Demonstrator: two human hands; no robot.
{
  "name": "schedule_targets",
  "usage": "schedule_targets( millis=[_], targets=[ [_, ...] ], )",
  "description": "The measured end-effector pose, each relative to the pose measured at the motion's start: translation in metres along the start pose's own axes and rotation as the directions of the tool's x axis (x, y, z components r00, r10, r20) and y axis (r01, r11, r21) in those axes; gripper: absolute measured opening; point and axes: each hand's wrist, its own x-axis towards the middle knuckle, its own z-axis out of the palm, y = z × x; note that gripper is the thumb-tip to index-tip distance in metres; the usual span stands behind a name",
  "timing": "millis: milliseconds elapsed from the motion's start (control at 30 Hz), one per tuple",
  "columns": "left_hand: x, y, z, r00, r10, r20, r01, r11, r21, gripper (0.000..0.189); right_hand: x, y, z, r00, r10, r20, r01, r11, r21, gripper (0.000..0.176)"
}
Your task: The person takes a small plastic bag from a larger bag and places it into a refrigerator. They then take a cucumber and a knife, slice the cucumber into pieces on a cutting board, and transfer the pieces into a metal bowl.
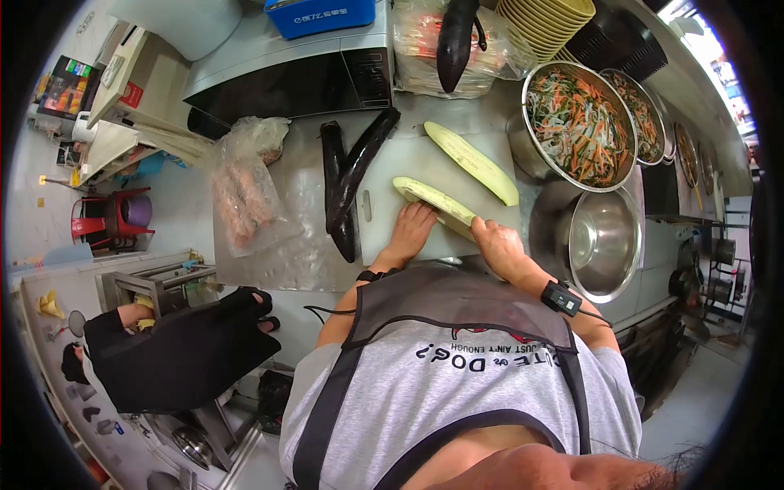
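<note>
A pale green peeled eggplant piece (433,194) lies slanted on the white cutting board (384,237). My left hand (412,230) has its fingers bent and pressed against the near side of this piece. At the piece's right end my right hand (500,245) is closed; what its fingers hold is hidden. Farther back on the board rests another long pale piece (472,163), which neither hand touches. Two dark, unpeeled eggplants (333,163) (363,163) lie crossed left of the board.
Plastic-bagged food (249,192) sits left. Behind are a microwave (286,82), another dark eggplant (456,49) on bagged items and stacked yellow baskets (543,24). Shredded vegetables fill metal bowls (580,126) (637,114) at right, near an empty bowl (604,243). Another person (180,351) bends at lower left.
</note>
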Motion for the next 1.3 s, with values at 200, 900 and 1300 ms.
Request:
schedule_targets(
  millis=[200, 900, 1300],
  targets=[
    [0.006, -0.003, -0.002, 1.0, -0.01, 0.001, 0.01, 1.0, -0.014, 0.026, 0.007, -0.002, 0.003, 1.0, -0.012, -0.006, 0.012, 0.999, -0.031, 0.013],
    [0.009, -0.013, -0.001, 0.997, 0.065, 0.038, -0.061, 0.993, -0.106, 0.026, 0.091, -0.027, 0.026, 0.997, -0.041, -0.059, 0.042, 0.999, 0.025, 0.022],
    [0.013, -0.009, -0.003, 0.996, 0.049, -0.072, -0.056, 0.994, -0.098, 0.024, 0.017, -0.002, -0.052, 0.983, 0.028, 0.182, -0.008, 0.994, -0.11, 0.016]
  ],
)
